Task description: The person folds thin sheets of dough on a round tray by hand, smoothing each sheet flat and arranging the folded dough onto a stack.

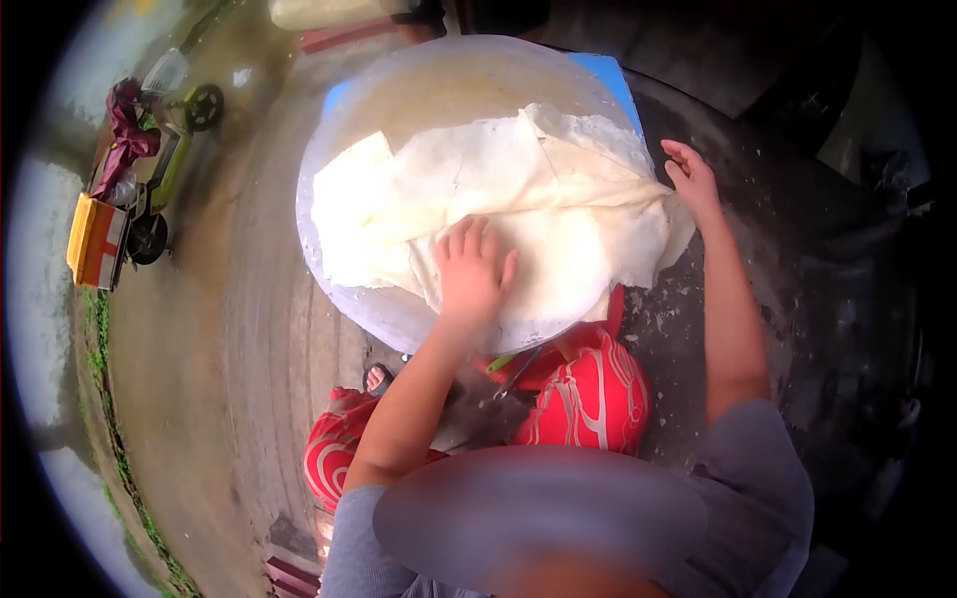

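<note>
A large cream-coloured sheet, thin and folded over itself, lies across a round, pale tray. Its right and lower edges hang over the rim. My left hand rests on the lower middle of the sheet with its fingers spread. Just off the right end of the sheet, my right hand is raised beside the tray, its fingers bent and apart, with nothing visible in it.
Blue corners show beneath the tray. My knees in red patterned cloth are below its near edge. A scooter with an orange box stands at the left on the pavement.
</note>
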{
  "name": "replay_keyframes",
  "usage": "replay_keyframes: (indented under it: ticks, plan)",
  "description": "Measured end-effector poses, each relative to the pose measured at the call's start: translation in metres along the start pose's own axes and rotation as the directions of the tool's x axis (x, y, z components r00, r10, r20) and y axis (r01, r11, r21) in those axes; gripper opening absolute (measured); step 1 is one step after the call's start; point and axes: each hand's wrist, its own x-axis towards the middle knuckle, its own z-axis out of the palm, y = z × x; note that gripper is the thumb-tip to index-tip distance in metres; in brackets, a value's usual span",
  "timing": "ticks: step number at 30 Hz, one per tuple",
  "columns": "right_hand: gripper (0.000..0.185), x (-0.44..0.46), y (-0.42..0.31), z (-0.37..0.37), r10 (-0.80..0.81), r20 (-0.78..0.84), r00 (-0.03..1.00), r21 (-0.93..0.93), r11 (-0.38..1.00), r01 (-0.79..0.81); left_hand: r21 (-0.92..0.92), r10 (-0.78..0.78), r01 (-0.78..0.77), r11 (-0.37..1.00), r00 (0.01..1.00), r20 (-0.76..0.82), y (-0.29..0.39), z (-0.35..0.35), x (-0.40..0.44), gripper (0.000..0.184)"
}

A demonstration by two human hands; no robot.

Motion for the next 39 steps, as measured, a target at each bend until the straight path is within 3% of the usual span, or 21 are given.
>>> replay_keyframes:
  ticks: [2, 4, 7, 9, 10, 11, 12, 16, 17, 18, 20, 23, 26, 29, 35, 37, 39]
  plan:
    - [0.024, 0.015, -0.031, 0.03, 0.033, 0.067, 0.997, -0.18, 0.983, -0.02, -0.015, 0.095, -0.096, 0.995, 0.995, -0.042, 0.004, -0.008, 0.017, 0.045]
    - [0.029, 0.029, -0.062, 0.06, -0.051, 0.195, 0.979, -0.397, 0.909, 0.127, -0.007, 0.193, -0.194, 0.981, 0.979, -0.064, 0.008, -0.01, 0.036, 0.05]
    - [0.039, 0.059, -0.05, 0.106, -0.098, 0.227, 0.969, -0.395, 0.9, 0.184, 0.056, 0.133, -0.132, 0.99, 0.991, -0.001, 0.003, 0.004, 0.052, 0.057]
    - [0.051, 0.068, -0.053, 0.125, -0.088, 0.233, 0.968, -0.593, 0.777, 0.214, 0.14, 0.093, -0.1, 0.985, 0.994, 0.061, -0.007, 0.016, 0.058, 0.058]
    - [0.051, 0.075, -0.055, 0.127, -0.093, 0.236, 0.967, -0.587, 0.78, 0.218, 0.147, 0.062, -0.084, 0.986, 0.987, 0.146, -0.012, 0.021, 0.06, 0.057]
    - [0.051, 0.082, -0.056, 0.126, -0.001, 0.351, 0.937, -0.582, 0.783, 0.219, 0.154, 0.03, -0.067, 0.986, 0.972, 0.231, -0.017, 0.025, 0.06, 0.056]
    - [0.052, 0.086, -0.059, 0.124, 0.091, 0.458, 0.885, -0.579, 0.786, 0.218, 0.161, 0.027, -0.067, 0.985, 0.972, 0.235, -0.018, 0.025, 0.059, 0.056]
    - [0.04, 0.087, -0.067, 0.107, 0.122, 0.553, 0.824, -0.643, 0.691, 0.329, 0.178, 0.029, -0.072, 0.981, 0.972, 0.232, -0.016, 0.024, 0.059, 0.056]
    - [0.033, 0.085, -0.057, 0.095, 0.018, 0.483, 0.875, -0.396, 0.896, 0.2, 0.184, 0.024, -0.067, 0.981, 0.974, 0.227, -0.015, 0.023, 0.059, 0.056]
    - [0.026, 0.083, -0.048, 0.081, -0.052, 0.374, 0.926, -0.085, 0.992, 0.09, 0.189, 0.021, -0.064, 0.98, 0.975, 0.221, -0.015, 0.023, 0.059, 0.056]
    - [0.018, 0.08, -0.046, 0.042, 0.023, 0.345, 0.938, 0.186, 0.978, -0.092, 0.179, 0.02, -0.061, 0.982, 0.974, 0.224, -0.015, 0.023, 0.059, 0.056]
    - [0.009, 0.061, -0.054, -0.035, 0.162, 0.22, 0.962, 0.294, 0.929, -0.224, 0.168, 0.022, -0.06, 0.984, 0.975, 0.222, -0.016, 0.024, 0.059, 0.056]
    - [0.013, 0.036, -0.051, -0.123, 0.375, 0.077, 0.924, 0.492, 0.792, -0.363, 0.178, 0.013, -0.05, 0.983, 0.979, 0.204, -0.017, 0.027, 0.058, 0.056]
    - [0.018, 0.007, -0.041, -0.217, 0.404, -0.002, 0.915, 0.648, 0.697, -0.306, 0.173, 0.016, -0.051, 0.984, 0.98, 0.199, -0.018, 0.027, 0.058, 0.056]
    - [0.024, -0.046, -0.078, -0.347, 0.468, 0.084, 0.88, 0.821, 0.469, -0.327, 0.142, 0.025, -0.054, 0.988, 0.98, 0.196, -0.02, 0.029, 0.059, 0.056]
    - [0.024, -0.051, -0.112, -0.362, 0.413, 0.091, 0.906, 0.805, 0.505, -0.311, 0.143, -0.009, -0.035, 0.989, 0.955, 0.297, -0.017, 0.021, 0.061, 0.056]
    - [0.026, -0.057, -0.135, -0.385, 0.306, -0.029, 0.952, 0.778, 0.605, -0.171, 0.162, -0.009, -0.042, 0.986, 0.954, 0.299, -0.022, 0.025, 0.061, 0.057]
